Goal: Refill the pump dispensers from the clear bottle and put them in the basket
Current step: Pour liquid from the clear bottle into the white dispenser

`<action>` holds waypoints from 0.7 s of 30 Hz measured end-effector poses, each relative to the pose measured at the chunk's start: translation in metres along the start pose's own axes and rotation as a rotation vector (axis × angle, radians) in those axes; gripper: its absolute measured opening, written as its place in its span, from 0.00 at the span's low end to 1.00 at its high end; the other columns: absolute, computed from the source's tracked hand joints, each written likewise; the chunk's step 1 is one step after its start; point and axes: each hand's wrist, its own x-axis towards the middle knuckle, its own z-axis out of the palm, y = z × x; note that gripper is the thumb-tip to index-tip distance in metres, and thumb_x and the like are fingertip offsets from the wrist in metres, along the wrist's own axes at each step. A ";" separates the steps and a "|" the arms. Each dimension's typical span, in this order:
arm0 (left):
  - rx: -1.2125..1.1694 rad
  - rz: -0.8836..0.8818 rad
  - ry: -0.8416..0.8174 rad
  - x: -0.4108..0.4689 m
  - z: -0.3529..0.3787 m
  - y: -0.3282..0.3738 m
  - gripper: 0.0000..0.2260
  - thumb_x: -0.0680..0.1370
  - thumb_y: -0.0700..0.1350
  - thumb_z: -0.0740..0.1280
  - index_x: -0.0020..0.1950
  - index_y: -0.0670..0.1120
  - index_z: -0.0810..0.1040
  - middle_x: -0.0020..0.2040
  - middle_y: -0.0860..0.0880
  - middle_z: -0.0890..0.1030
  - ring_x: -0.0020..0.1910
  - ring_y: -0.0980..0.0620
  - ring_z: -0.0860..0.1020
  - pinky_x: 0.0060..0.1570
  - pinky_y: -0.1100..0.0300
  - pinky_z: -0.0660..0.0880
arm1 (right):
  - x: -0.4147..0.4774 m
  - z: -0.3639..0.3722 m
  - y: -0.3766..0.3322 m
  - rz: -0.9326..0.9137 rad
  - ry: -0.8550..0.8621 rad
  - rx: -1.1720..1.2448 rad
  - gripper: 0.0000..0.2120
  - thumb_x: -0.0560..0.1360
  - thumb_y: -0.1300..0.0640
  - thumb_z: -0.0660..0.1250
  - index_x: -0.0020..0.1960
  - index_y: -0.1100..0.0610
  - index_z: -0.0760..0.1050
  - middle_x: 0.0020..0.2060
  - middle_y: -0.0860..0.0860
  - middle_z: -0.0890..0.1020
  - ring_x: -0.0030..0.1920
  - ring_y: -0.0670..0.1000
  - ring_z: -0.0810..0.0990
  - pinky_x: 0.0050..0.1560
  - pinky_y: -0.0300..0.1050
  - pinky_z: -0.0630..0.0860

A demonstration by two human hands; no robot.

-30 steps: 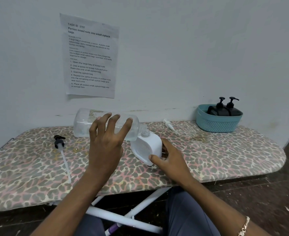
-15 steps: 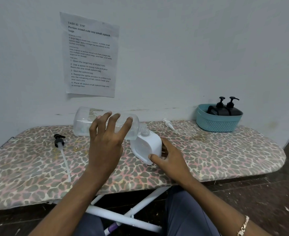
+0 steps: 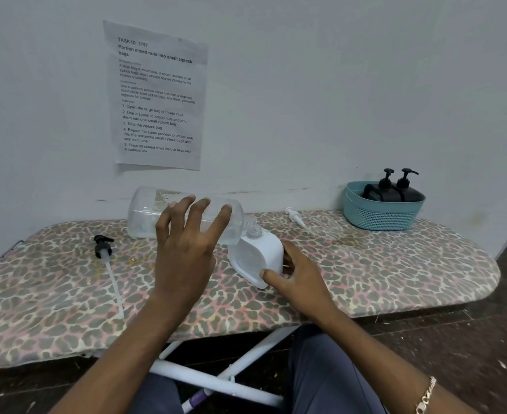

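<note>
Midway, by the look of it. Nearest, on the leopard-print ironing board point(image 3: 366, 273) serving as worktop: right hand point(image 3: 301, 277) clamped around the base of a white dispenser bottle point(image 3: 258, 258), tilted with its open neck up and to the left. Left hand point(image 3: 186, 249) wrapped over the clear bottle point(image 3: 147, 213), held on its side above the board, mouth meeting the white bottle's neck. Pouring in progress, probably; liquid too faint to make out, clear bottle seemingly almost drained.

Left of the hands, lying loose: a black pump head point(image 3: 104, 246) with its long white tube. Beyond the white bottle, near the wall: a white pump point(image 3: 295, 216), likely the one to screw back on.

Farthest, at the right end: a teal basket point(image 3: 381, 218) already holding two black pump dispensers point(image 3: 401, 191), pumps fitted. Left to do: finish filling, refit the white pump, set the bottle in the basket.
</note>
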 end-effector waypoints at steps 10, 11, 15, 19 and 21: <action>-0.001 0.004 0.009 0.000 0.001 0.001 0.37 0.65 0.25 0.67 0.71 0.49 0.79 0.67 0.40 0.79 0.71 0.37 0.69 0.70 0.41 0.63 | 0.000 0.000 0.001 -0.009 -0.004 0.004 0.28 0.75 0.53 0.76 0.72 0.45 0.72 0.61 0.42 0.81 0.58 0.37 0.79 0.48 0.29 0.78; -0.001 0.004 0.009 0.000 0.001 0.001 0.37 0.65 0.25 0.67 0.71 0.49 0.79 0.67 0.40 0.79 0.71 0.37 0.70 0.70 0.41 0.63 | 0.000 0.000 0.001 -0.009 -0.004 0.010 0.28 0.75 0.53 0.76 0.72 0.45 0.72 0.60 0.42 0.81 0.58 0.36 0.79 0.48 0.29 0.78; 0.005 0.003 0.007 -0.001 -0.001 0.001 0.37 0.65 0.26 0.67 0.71 0.49 0.79 0.68 0.40 0.79 0.71 0.38 0.69 0.70 0.41 0.63 | 0.001 0.000 0.001 -0.010 -0.002 0.004 0.27 0.75 0.54 0.76 0.71 0.44 0.73 0.60 0.41 0.81 0.56 0.37 0.80 0.48 0.30 0.78; 0.008 0.005 0.007 -0.001 -0.001 0.001 0.37 0.65 0.25 0.67 0.72 0.49 0.79 0.68 0.40 0.78 0.71 0.38 0.69 0.70 0.41 0.62 | 0.001 0.000 0.002 -0.004 -0.005 0.002 0.27 0.75 0.53 0.76 0.71 0.43 0.72 0.60 0.41 0.81 0.56 0.32 0.79 0.47 0.29 0.78; 0.006 0.003 0.006 -0.001 -0.001 0.001 0.37 0.65 0.26 0.67 0.72 0.49 0.79 0.68 0.40 0.79 0.71 0.38 0.69 0.70 0.41 0.62 | 0.001 0.000 0.002 -0.003 -0.006 0.007 0.27 0.75 0.53 0.76 0.70 0.42 0.72 0.59 0.40 0.81 0.56 0.31 0.78 0.47 0.28 0.77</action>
